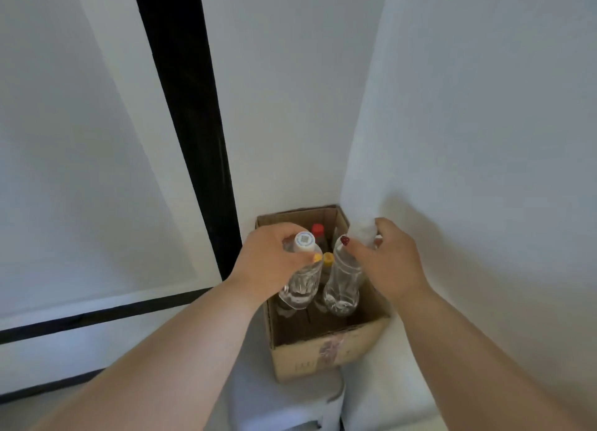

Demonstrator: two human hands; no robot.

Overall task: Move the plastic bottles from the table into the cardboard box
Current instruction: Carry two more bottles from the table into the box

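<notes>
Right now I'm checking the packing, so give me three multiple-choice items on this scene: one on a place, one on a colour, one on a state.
1. Where is the cardboard box?
A. In a wall corner
B. On a shelf
C. Under a sink

2. What colour is the cap of the bottle in the left hand?
A. Green
B. White
C. Black

3. What is the right hand doing?
A. Hanging idle
B. Pressing the wall
C. Gripping a clear bottle

Answers: A, walls meet behind it; B, white top showing; C, fingers curl round its neck.
</notes>
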